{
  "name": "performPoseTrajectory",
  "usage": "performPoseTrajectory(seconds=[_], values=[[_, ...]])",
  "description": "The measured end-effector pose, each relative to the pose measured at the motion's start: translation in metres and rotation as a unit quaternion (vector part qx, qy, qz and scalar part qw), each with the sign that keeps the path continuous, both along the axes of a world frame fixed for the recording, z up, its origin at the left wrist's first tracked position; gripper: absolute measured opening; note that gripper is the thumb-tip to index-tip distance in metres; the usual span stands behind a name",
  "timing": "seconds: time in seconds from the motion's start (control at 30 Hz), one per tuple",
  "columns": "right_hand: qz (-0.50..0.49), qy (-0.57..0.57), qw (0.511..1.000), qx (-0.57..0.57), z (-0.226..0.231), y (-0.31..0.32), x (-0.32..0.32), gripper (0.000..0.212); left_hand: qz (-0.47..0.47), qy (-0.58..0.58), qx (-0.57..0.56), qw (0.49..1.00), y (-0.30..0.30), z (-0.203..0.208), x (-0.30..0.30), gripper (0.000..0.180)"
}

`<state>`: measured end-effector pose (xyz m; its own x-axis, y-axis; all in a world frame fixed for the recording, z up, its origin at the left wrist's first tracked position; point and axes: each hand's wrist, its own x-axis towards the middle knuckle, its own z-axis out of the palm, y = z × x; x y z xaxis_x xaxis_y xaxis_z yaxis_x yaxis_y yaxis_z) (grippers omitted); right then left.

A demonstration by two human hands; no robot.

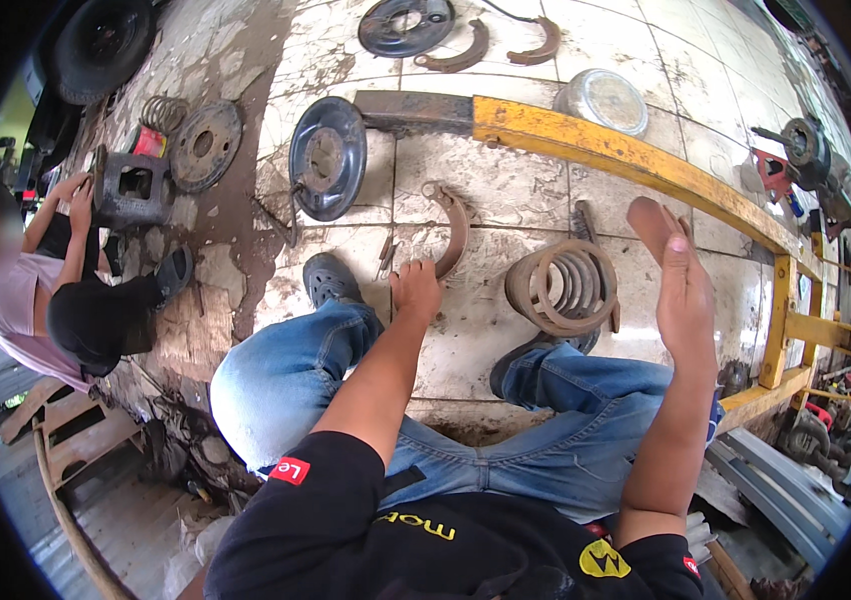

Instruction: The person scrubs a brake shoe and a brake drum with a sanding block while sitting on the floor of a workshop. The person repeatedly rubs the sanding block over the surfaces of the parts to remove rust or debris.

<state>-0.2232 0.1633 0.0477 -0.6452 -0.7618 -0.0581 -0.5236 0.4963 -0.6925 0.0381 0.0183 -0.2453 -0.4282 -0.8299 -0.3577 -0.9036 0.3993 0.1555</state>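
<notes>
L hand (414,287) is at the near end of a curved rust-brown metal brake shoe (459,235) lying on the pale, dirty tiled floor (526,190), approx. midway btwn its L & R edges; fingers bent down, can't tell if gripping or just touching. R hand (684,295) is closed round a curved brown metal piece (653,225), thumb along it, held up off the floor nr its R edge.

Btwn the hands, nearer R: thick rusty coil spring (564,287), tilted, open end facing the wearer, w/ a narrow dark metal bar (584,218) partly behind it.

Twd floor's L edge, a round black metal plate w/ centre hole (328,160) leans nr the dark end of a long yellow-and-black steel frame (596,140), which runs across to the R edge. Just past the frame: low round silvery metal can (614,100). At the far edge: 2nd round black plate (406,25) + two curved brown shoes (459,52).

Off the L edge, co-worker's hands (76,195) are on a dark-grey metal block w/ square opening (136,190); flat rusty disc w/ holes (206,145) just beside it.
</notes>
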Motion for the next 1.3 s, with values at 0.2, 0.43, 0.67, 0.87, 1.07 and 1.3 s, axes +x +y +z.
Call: performPoseTrajectory(seconds=[0.2, 0.43, 0.67, 0.87, 1.07, 1.3], values=[[0.013, -0.014, 1.0, 0.007, 0.005, -0.005, 0.005, 0.061, 0.596, 0.376, 0.171, 0.689, -0.098, -0.044, -0.006, 0.073], [0.028, 0.003, 0.998, 0.048, 0.006, -0.011, 0.007, 0.062, 0.656, 0.662, 0.283, 0.227, -0.184, -0.026, 0.016, 0.064], [0.077, 0.008, 0.996, 0.047, -0.002, -0.016, -0.001, 0.058, 0.556, 0.793, 0.224, 0.112, -0.204, -0.054, 0.01, 0.024], [0.072, 0.009, 0.995, 0.064, -0.001, -0.021, 0.0, 0.059, 0.538, 0.8, 0.229, 0.133, -0.21, -0.046, 0.022, 0.024], [0.073, -0.006, 0.996, 0.042, 0.009, -0.02, 0.005, 0.061, 0.501, 0.789, 0.25, 0.253, -0.19, -0.013, 0.053, 0.028], [-0.039, -0.049, 0.996, 0.062, 0.027, -0.02, 0.009, 0.062, 0.418, 0.79, 0.288, 0.344, -0.153, 0.058, 0.06, 0.028]])
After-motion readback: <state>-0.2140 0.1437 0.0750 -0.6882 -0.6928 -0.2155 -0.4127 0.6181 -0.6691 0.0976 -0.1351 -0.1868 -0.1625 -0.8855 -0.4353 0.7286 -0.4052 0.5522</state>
